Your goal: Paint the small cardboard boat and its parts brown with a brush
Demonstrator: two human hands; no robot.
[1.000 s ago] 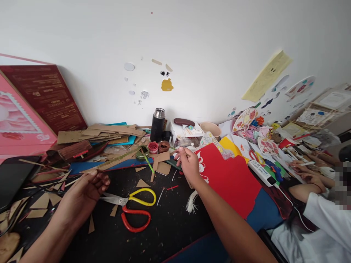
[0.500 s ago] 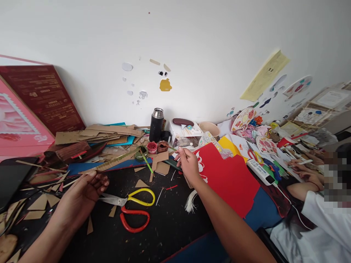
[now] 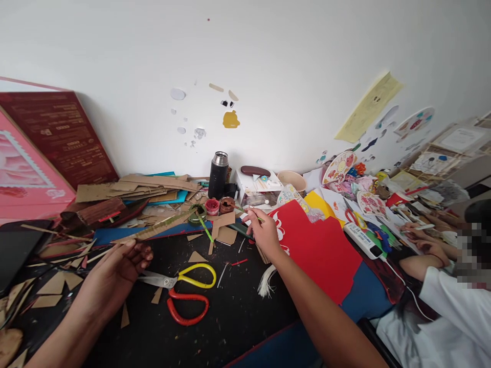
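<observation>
My left hand (image 3: pixel 118 271) is closed, its thumb and fingers pinching the near end of a long cardboard strip (image 3: pixel 157 229) partly painted green. The strip slants up and away to the right, its far end by a jar of green paint (image 3: pixel 197 216). My right hand (image 3: pixel 264 232) is closed around a thin paintbrush (image 3: pixel 248 211), whose tip points left toward a jar of brown paint (image 3: pixel 227 206). Whether the tip touches the jar I cannot tell. Between these jars stands one of red paint (image 3: pixel 212 207). A green stick (image 3: pixel 207 228) leans on the green jar.
Large scissors (image 3: pixel 186 286) with yellow and red handles lie between my arms. Cardboard scraps (image 3: pixel 51 286) litter the left. A black thermos (image 3: pixel 218 176) stands behind the jars. Red paper (image 3: pixel 318 250) lies to the right, near a seated person in a white sleeve (image 3: pixel 447 291).
The brush in my right hand has shifted very slightly to the left. My left hand and the cardboard strip hold still.
</observation>
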